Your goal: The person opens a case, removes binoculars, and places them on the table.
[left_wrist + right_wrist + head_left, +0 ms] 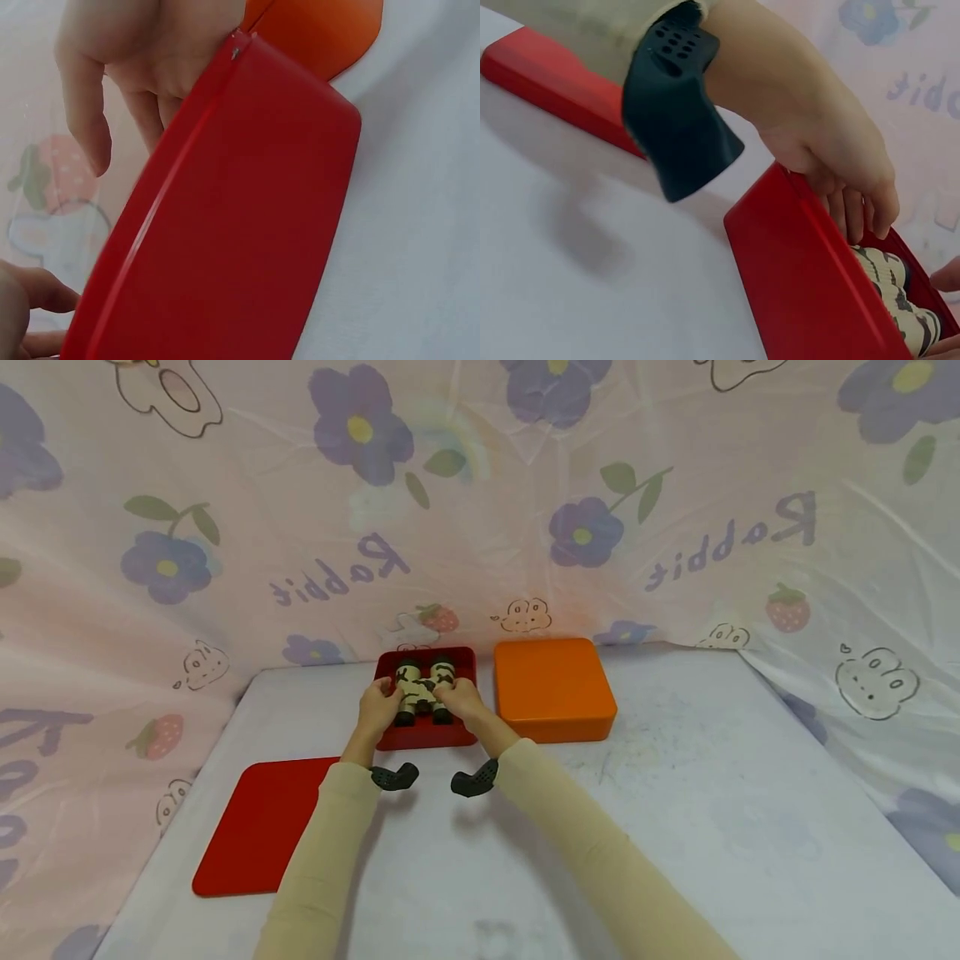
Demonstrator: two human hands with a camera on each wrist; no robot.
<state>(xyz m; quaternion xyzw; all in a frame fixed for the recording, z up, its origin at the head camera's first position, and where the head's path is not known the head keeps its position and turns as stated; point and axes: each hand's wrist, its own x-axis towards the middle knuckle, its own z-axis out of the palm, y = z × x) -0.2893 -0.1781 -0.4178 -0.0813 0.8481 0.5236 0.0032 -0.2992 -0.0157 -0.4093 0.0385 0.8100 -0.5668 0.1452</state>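
A pair of camouflage binoculars [424, 692] lies inside an uncovered red box [426, 739]. My left hand [378, 706] reaches over the box's left side, its thumb and fingers on that side of the binoculars. From the other side my right hand [461, 697] grips the right barrel, thumb toward the middle. In the right wrist view, the left hand [832, 150] has its fingers bent down into the box beside the binoculars [896, 296]. The left wrist view shows the right hand [150, 45] above the red box wall [225, 195], which hides the binoculars.
A flat red lid [262, 827] lies at the left on the white table [450, 893]. Just right of the red box stands a closed orange box [553, 689]. Patterned cloth [480, 527] hangs behind and at the sides. Each wrist wears a dark device [679, 112].
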